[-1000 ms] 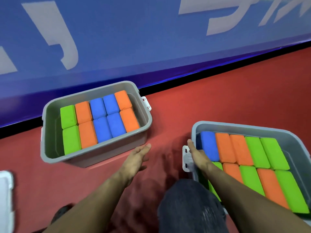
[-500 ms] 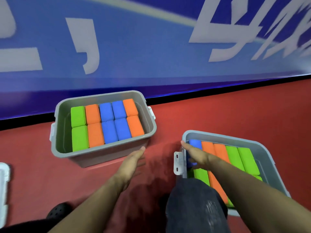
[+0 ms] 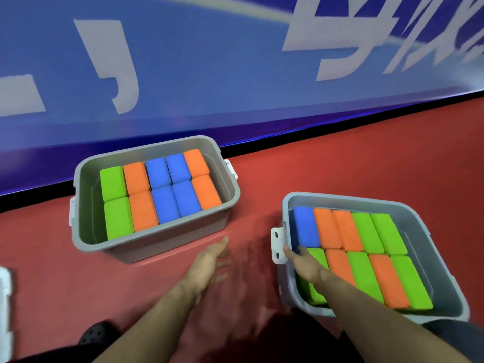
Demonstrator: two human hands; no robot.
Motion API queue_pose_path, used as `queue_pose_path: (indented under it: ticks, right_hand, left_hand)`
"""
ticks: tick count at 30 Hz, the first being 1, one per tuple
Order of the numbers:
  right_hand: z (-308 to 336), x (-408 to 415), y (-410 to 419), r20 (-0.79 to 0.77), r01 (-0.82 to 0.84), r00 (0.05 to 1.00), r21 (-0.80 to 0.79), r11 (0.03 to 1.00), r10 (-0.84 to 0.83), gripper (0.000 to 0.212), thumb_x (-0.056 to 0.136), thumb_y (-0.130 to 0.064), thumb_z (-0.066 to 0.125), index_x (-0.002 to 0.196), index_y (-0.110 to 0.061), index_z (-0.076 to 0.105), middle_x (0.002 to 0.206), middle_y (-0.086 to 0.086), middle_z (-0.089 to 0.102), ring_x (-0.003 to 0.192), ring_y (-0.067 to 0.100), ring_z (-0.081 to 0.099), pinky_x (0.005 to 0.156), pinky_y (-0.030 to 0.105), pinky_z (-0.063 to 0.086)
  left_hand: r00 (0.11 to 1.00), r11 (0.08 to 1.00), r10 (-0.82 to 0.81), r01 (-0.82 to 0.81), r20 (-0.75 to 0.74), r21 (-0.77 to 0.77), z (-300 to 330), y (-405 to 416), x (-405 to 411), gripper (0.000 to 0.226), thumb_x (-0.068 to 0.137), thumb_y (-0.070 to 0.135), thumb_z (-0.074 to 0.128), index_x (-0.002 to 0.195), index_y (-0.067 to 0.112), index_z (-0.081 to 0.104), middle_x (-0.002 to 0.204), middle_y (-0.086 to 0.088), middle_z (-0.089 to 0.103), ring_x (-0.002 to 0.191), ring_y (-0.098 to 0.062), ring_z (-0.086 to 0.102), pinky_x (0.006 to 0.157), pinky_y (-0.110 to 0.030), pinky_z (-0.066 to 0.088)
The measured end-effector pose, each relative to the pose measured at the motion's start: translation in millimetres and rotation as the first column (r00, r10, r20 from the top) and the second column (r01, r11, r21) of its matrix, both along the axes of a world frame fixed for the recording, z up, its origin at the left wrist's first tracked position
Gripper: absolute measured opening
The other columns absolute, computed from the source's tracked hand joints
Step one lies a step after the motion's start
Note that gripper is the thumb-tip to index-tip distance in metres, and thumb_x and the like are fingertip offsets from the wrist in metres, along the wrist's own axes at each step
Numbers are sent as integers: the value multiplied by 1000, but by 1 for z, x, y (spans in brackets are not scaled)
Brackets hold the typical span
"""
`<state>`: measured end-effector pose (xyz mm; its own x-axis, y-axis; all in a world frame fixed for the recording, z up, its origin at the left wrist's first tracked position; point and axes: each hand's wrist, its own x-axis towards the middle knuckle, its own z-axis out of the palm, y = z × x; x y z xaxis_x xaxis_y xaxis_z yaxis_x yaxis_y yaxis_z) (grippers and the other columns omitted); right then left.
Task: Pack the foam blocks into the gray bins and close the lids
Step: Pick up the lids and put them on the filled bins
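Note:
Two gray bins stand on the red floor, both without lids. The left bin holds green, orange and blue foam blocks in two rows. The right bin is packed with one blue block and rows of orange and green ones. My left hand hovers flat with straight fingers just in front of the left bin, holding nothing. My right hand lies inside the right bin's near left corner, its fingers on a green block beside the white latch.
A white lid shows partly at the left edge. A blue banner wall runs behind the bins. A black clog and my dark-clad knee sit at the bottom of the view.
My right hand slid from the blue block back to the bin's near left corner. The left hand stayed in front of the left bin. The view shifted.

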<state>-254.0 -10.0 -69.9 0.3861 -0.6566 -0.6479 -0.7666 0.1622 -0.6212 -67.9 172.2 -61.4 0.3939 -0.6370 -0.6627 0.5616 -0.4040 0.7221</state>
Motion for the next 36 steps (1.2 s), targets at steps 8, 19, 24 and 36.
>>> queue_pose_path:
  ticks: [8, 19, 24, 36]
  right_hand:
    - [-10, -5, 0, 185, 168, 957, 277, 946, -224, 48, 101, -64, 40, 126, -32, 64, 124, -9, 68, 114, 9, 61, 96, 28, 47]
    - [-16, 37, 88, 161, -214, 976, 592, 777, 146, 74, 88, -85, 16, 125, -40, 61, 128, -19, 63, 128, 16, 54, 109, 43, 29]
    - [-6, 70, 101, 236, -285, 954, 532, 798, 183, 79, 92, -78, 21, 146, -28, 49, 148, -9, 54, 127, 16, 58, 112, 40, 36]
    - [16, 64, 76, 240, -270, 952, 378, 886, 188, 105, 73, -94, 33, 153, -26, 43, 158, -8, 43, 137, 21, 49, 122, 48, 27]
  left_hand:
    - [1000, 994, 25, -25, 8, 102, -15, 1, -16, 43, 93, 56, 59, 123, 26, 64, 120, 6, 70, 109, -15, 66, 87, -35, 53]
    - [993, 987, 23, -41, 116, 157, -38, 15, -35, 25, 97, 46, 61, 107, 23, 63, 105, 2, 70, 92, -12, 65, 77, -28, 50]
    - [901, 882, -53, -159, 430, 443, -73, 56, -1, 42, 84, 51, 73, 111, 23, 56, 100, 2, 71, 98, -24, 70, 88, -33, 53]
    - [968, 898, 58, -157, 243, 411, -89, 66, 16, 27, 82, 22, 84, 83, 4, 64, 48, -2, 58, 34, -17, 47, 42, -22, 42]
